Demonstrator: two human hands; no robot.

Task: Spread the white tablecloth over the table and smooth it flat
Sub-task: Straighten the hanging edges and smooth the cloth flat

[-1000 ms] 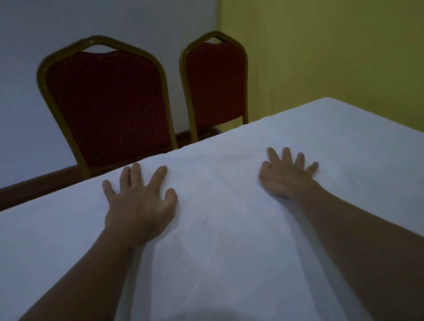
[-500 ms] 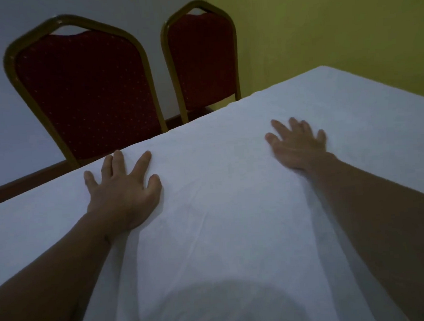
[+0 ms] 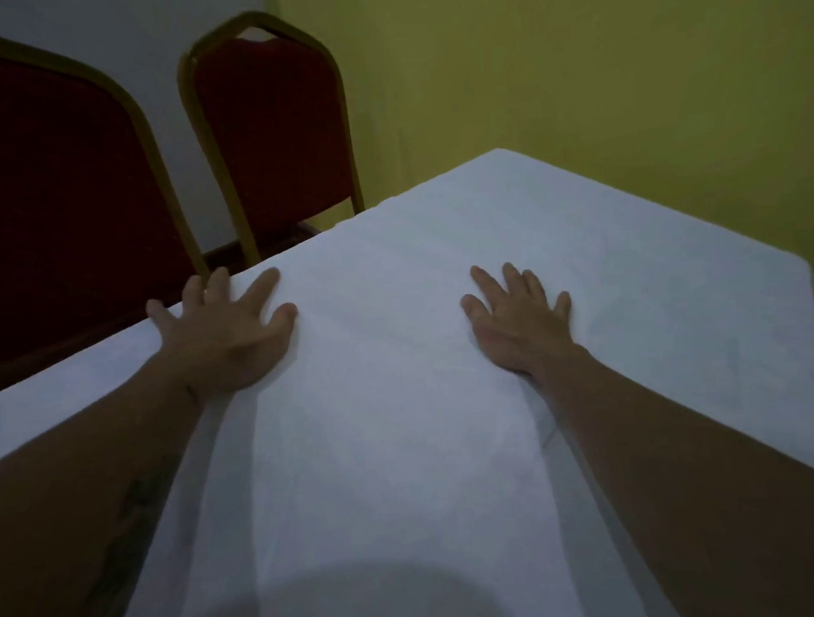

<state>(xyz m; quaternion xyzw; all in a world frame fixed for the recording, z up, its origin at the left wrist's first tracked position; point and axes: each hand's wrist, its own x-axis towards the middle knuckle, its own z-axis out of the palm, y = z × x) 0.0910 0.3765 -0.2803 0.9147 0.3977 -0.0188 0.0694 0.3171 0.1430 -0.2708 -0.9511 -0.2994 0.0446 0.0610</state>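
Tablecloth (image 3: 401, 404): white, we see it laid over the worktop, covering the whole top in view, with faint creases running between our arms.
Left hand (image 3: 228, 338): we have it spread wide, palm down on the cloth, fingers splayed; the fingertips reach the far edge of the worktop.
Right hand (image 3: 522, 322): flat and open, palm down on the cloth, fingers closer together, well apart from the left.
Grip: neither of our hands holds anything; both only press on the cloth.
Worktop: its far corner (image 3: 498, 152) points toward the wall.
Chairs: two red ones with gold frames, left (image 3: 55, 196) and right (image 3: 271, 140), just behind the far edge.
Room: yellow-green wall (image 3: 571, 59) on the right, grey wall (image 3: 117, 35) behind the chairs; dim light.
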